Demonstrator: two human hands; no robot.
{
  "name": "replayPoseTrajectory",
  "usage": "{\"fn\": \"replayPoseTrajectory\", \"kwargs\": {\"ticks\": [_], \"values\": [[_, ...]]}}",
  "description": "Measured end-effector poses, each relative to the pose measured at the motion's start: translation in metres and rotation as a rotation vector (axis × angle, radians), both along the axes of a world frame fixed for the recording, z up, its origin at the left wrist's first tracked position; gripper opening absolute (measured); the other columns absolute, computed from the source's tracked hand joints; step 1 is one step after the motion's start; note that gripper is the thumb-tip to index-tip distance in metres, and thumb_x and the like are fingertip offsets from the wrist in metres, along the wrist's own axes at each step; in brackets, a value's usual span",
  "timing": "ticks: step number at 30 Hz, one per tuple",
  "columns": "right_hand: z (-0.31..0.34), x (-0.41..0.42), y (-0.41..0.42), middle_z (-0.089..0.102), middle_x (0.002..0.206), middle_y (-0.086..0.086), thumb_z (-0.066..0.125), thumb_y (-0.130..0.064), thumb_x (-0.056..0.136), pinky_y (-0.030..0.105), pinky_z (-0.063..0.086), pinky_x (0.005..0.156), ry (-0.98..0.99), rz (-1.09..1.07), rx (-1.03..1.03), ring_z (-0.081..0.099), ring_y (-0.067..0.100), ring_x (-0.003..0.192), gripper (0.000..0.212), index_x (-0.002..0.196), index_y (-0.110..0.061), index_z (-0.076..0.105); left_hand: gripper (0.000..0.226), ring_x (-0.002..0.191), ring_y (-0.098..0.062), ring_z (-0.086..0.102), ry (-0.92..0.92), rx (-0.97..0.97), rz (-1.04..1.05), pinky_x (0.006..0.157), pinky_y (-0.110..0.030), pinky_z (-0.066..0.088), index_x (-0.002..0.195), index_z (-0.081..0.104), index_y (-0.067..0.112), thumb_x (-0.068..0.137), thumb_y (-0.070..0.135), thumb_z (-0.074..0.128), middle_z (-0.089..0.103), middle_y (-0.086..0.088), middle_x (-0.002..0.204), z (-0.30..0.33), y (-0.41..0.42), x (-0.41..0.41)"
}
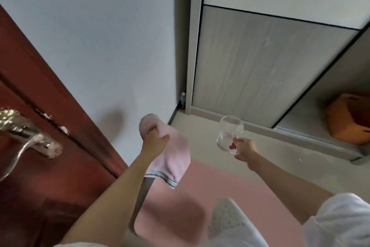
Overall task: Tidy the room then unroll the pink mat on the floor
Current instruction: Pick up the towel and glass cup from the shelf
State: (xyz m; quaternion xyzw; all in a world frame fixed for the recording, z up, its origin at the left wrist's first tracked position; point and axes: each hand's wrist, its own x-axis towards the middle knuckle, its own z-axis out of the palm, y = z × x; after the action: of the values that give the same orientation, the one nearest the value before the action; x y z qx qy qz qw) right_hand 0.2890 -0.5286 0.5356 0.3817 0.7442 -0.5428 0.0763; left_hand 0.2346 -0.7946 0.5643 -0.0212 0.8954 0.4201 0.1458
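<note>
My left hand (155, 139) grips a pink towel (173, 156) with a striped hem, which hangs down from my fist near the wall. My right hand (242, 149) holds a clear glass (229, 133) by its lower part, raised above the floor in front of the wardrobe. Beneath both arms a pink mat (210, 192) lies flat on the beige floor.
A dark red door (46, 166) with a metal handle (26, 132) stands at the left. A grey sliding wardrobe (260, 62) fills the right, with an orange bag (348, 118) inside its open side. A small bottle (182, 99) stands in the corner by the wall.
</note>
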Motion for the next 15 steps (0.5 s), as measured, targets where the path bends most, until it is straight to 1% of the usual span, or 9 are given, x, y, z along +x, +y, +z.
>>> {"fn": "replayPoseTrajectory", "kwargs": {"ticks": [1,2,3,5,8,10,11,13,15], "values": [[0.003,-0.011,0.007,0.061,0.092,0.010,0.044,-0.019,0.095,0.007,0.036,0.030,0.010,-0.023,-0.018,0.049,0.012,0.060,0.023,0.095,-0.005,0.063,0.016,0.081,-0.017,0.045,-0.001,0.006,0.000,0.061,-0.020,0.033,0.101,0.059,0.001,0.090,0.004,0.048,0.043,-0.003,0.078,0.003,0.009,-0.016],[0.006,-0.021,0.013,0.060,0.090,0.009,0.044,-0.020,0.095,0.008,0.036,0.031,0.015,-0.032,-0.007,0.049,0.012,0.059,0.021,0.089,-0.008,0.061,0.013,0.084,-0.020,0.046,0.008,-0.012,-0.007,0.066,-0.024,0.036,0.100,0.057,0.005,0.091,0.006,0.048,0.046,-0.007,0.084,0.009,0.016,-0.027],[0.007,-0.036,0.021,0.060,0.086,0.008,0.044,-0.019,0.094,0.010,0.037,0.032,0.022,-0.044,-0.003,0.048,0.013,0.056,0.023,0.082,-0.009,0.060,0.007,0.084,-0.021,0.047,0.007,0.000,0.000,0.070,-0.026,0.037,0.096,0.052,0.011,0.091,0.009,0.047,0.047,-0.008,0.087,0.009,0.025,-0.043],[0.002,-0.062,0.034,0.059,0.075,0.006,0.045,-0.017,0.094,0.017,0.041,0.041,0.027,-0.055,-0.003,0.048,0.012,0.047,0.032,0.066,-0.009,0.059,0.003,0.084,-0.022,0.049,-0.003,-0.026,0.003,0.073,-0.027,0.037,0.092,0.050,0.012,0.091,0.012,0.047,0.050,-0.010,0.089,0.006,0.038,-0.068],[-0.018,-0.117,0.066,0.058,0.066,0.001,0.048,-0.017,0.094,0.018,0.041,0.040,0.034,-0.060,-0.020,0.049,0.012,0.045,0.036,0.059,-0.011,0.058,0.024,0.101,-0.027,0.058,-0.024,-0.022,0.035,0.081,-0.029,0.041,0.108,0.060,0.000,0.090,0.014,0.051,0.061,-0.015,0.104,-0.015,0.069,-0.126],[-0.039,-0.164,0.095,0.058,0.065,0.001,0.048,-0.017,0.093,0.014,0.040,0.036,0.008,-0.014,-0.035,0.050,0.004,0.035,0.036,0.060,-0.011,0.058,0.033,0.112,-0.030,0.058,-0.065,-0.050,0.078,0.086,-0.029,0.042,0.115,0.059,-0.002,0.090,0.018,0.053,0.063,-0.017,0.115,-0.030,0.098,-0.171],[-0.052,-0.206,0.117,0.058,0.064,0.002,0.048,-0.017,0.093,0.015,0.041,0.038,-0.011,0.047,-0.033,0.049,0.002,0.033,0.035,0.060,-0.010,0.059,0.036,0.115,-0.030,0.057,-0.079,-0.081,0.129,0.088,-0.029,0.042,0.118,0.058,-0.002,0.090,0.021,0.054,0.062,-0.016,0.118,-0.046,0.121,-0.208],[-0.073,-0.256,0.138,0.059,0.067,0.006,0.049,-0.016,0.093,0.022,0.040,0.048,-0.058,0.171,-0.015,0.051,0.011,0.046,0.035,0.061,-0.011,0.060,0.039,0.115,-0.027,0.056,-0.127,-0.139,0.203,0.090,-0.029,0.043,0.121,0.056,-0.001,0.089,0.022,0.054,0.062,-0.011,0.118,-0.063,0.146,-0.248],[-0.098,-0.329,0.169,0.060,0.073,0.010,0.049,-0.013,0.091,0.026,0.035,0.053,-0.091,0.334,0.010,0.044,0.017,0.056,0.032,0.061,-0.012,0.060,0.037,0.108,-0.021,0.057,-0.159,-0.150,0.297,0.085,-0.027,0.044,0.119,0.058,-0.003,0.088,0.015,0.052,0.062,-0.006,0.110,-0.088,0.182,-0.304]]}}
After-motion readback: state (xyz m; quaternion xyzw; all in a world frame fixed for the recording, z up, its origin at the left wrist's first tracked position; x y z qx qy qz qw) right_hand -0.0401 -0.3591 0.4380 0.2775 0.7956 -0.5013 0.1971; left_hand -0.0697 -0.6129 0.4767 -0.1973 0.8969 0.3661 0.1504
